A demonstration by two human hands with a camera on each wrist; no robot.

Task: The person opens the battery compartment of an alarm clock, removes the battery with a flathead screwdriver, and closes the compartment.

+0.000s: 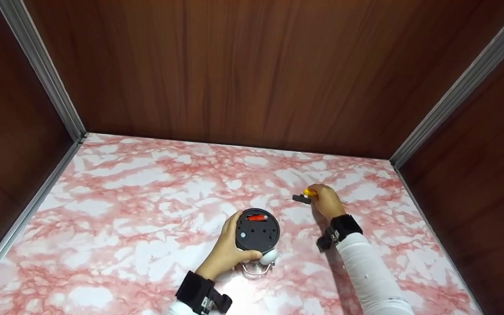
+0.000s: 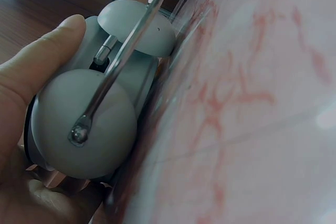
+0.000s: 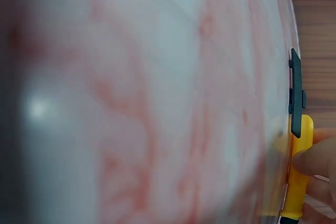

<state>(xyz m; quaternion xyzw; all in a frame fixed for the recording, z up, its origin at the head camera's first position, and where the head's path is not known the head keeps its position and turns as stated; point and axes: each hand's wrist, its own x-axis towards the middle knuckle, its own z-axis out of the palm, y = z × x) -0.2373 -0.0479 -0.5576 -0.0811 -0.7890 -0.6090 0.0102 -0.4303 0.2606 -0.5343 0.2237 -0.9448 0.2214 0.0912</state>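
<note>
A twin-bell alarm clock (image 1: 258, 240) lies with its round black back facing up. A red battery (image 1: 257, 217) shows in its uncovered slot. My left hand (image 1: 225, 247) grips the clock's left side, thumb by the bells and fingers along the far edge. In the left wrist view, two pale bells (image 2: 84, 121) and a metal carrying handle (image 2: 118, 59) face the camera. Farther off to the right, my right hand (image 1: 328, 201) holds a yellow-handled screwdriver (image 3: 299, 182) low over the table. A small black battery cover (image 1: 301, 199) lies right beside the handle's end.
The red-and-white marbled tabletop (image 1: 147, 218) is bounded by a brown wood-grain panel (image 1: 234, 74) at the back and similar panels at both sides. Grey metal strips (image 1: 457, 83) run along the corners.
</note>
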